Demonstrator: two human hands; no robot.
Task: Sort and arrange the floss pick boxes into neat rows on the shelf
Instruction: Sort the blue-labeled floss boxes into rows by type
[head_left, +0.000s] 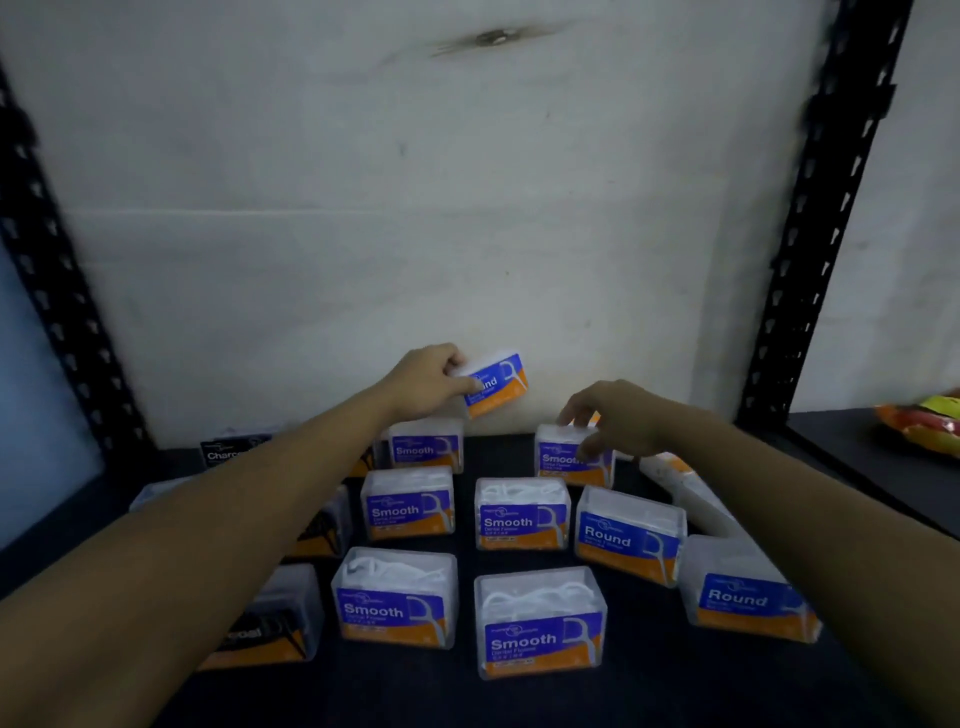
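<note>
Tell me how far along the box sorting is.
Roughly midway. Done: five Smooth boxes stand in two columns mid-shelf. In hand: the left hand holds a Round box lifted by the wall; the right hand pinches a sixth Smooth box at the back. Left: two Round boxes sit skewed on the right, and the Charcoal boxes on the left are partly hidden by the arm.

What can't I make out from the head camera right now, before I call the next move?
Head view only:
- Charcoal boxes on the left: labels mostly hidden by the left forearm.
- Rear Smooth box: right hand covers part of its label; grip unclear.
- White box behind the right forearm: type unreadable.
- Orange packet: cut off by the right edge.
- Small print on all labels: blurred.
</note>
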